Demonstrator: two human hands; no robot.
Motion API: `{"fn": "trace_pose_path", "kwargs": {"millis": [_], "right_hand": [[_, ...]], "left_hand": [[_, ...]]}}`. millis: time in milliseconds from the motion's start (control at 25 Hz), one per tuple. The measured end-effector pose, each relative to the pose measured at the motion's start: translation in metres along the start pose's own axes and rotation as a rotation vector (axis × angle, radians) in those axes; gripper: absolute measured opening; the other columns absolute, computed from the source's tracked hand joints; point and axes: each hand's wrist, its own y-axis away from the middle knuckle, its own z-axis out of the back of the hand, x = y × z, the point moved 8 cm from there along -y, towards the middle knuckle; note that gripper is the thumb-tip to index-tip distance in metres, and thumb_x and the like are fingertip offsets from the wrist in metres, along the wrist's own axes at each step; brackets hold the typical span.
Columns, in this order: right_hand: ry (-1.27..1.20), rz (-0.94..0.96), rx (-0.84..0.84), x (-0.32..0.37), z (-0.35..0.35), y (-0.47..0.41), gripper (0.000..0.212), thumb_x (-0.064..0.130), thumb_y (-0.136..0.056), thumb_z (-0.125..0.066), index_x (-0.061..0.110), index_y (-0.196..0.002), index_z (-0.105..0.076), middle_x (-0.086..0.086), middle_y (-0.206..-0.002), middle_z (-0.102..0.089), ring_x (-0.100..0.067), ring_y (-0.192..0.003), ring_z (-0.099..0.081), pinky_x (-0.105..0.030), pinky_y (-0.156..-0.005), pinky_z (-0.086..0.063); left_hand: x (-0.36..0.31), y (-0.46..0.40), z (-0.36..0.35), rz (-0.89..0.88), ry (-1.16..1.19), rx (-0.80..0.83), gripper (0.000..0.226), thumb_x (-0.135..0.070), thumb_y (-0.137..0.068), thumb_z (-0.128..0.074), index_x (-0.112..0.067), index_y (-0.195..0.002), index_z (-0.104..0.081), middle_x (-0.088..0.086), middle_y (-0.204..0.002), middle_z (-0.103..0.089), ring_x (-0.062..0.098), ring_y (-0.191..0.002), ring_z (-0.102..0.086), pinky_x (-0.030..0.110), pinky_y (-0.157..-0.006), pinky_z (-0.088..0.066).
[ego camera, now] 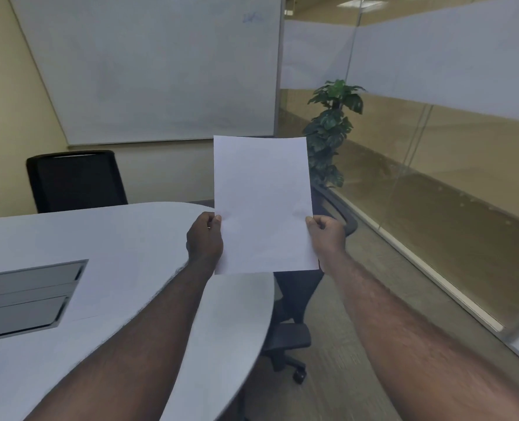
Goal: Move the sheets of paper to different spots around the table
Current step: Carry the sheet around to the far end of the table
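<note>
A blank white sheet of paper (262,202) is held upright in the air above the right end of the white table (115,238). My left hand (205,237) pinches its left edge near the bottom, thumb on the front. On the right edge, at about the same height, my right hand (326,235) pinches it the same way. Another white sheet (106,287) seems to lie flat on the table beside the grey panel, faint against the tabletop.
A grey cable panel (24,299) is set into the table at the left. A black chair (76,180) stands behind the table, another chair (291,335) is at its right end. A potted plant (331,129) stands by the glass wall (434,162). A whiteboard (161,71) hangs behind.
</note>
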Motion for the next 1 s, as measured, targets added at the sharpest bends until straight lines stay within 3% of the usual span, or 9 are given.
{"fn": "trace_pose_path", "kwargs": {"millis": [200, 480, 760, 1000], "right_hand": [[0.026, -0.008, -0.048, -0.016, 0.086, -0.029, 0.021, 0.025, -0.096, -0.055, 0.017, -0.081, -0.067, 0.0, -0.083, -0.07, -0.019, -0.078, -0.066, -0.031, -0.07, -0.054], [0.016, -0.046, -0.153, -0.045, 0.169, -0.089, 0.017, 0.025, -0.094, -0.058, 0.016, -0.085, -0.068, -0.004, -0.089, -0.073, -0.023, -0.084, -0.069, -0.038, -0.078, -0.057], [0.027, -0.01, -0.206, -0.051, 0.192, -0.194, 0.027, 0.023, -0.094, -0.058, 0.023, -0.068, -0.062, 0.008, -0.07, -0.063, -0.009, -0.065, -0.056, -0.026, -0.066, -0.046], [0.011, -0.024, -0.2, -0.06, 0.181, -0.29, 0.028, 0.024, -0.094, -0.059, 0.022, -0.067, -0.064, 0.005, -0.07, -0.066, -0.017, -0.068, -0.06, -0.031, -0.069, -0.05]], "left_hand": [[-0.03, 0.029, -0.086, 0.013, 0.027, 0.044, 0.022, -0.026, -0.097, -0.046, -0.011, -0.092, -0.063, 0.0, -0.086, -0.063, 0.024, -0.083, -0.055, 0.039, -0.081, -0.047], [-0.061, 0.033, -0.197, 0.004, 0.047, 0.148, 0.023, -0.025, -0.097, -0.046, -0.01, -0.095, -0.062, 0.002, -0.086, -0.061, 0.025, -0.084, -0.054, 0.04, -0.082, -0.046], [-0.076, -0.026, -0.302, -0.013, 0.154, 0.213, 0.019, -0.02, -0.097, -0.047, -0.01, -0.086, -0.059, 0.002, -0.082, -0.058, 0.017, -0.077, -0.051, 0.028, -0.059, -0.037], [-0.08, -0.093, -0.367, 0.017, 0.19, 0.241, 0.018, -0.018, -0.098, -0.047, -0.009, -0.09, -0.06, 0.003, -0.084, -0.059, 0.016, -0.077, -0.051, 0.025, -0.06, -0.039]]}}
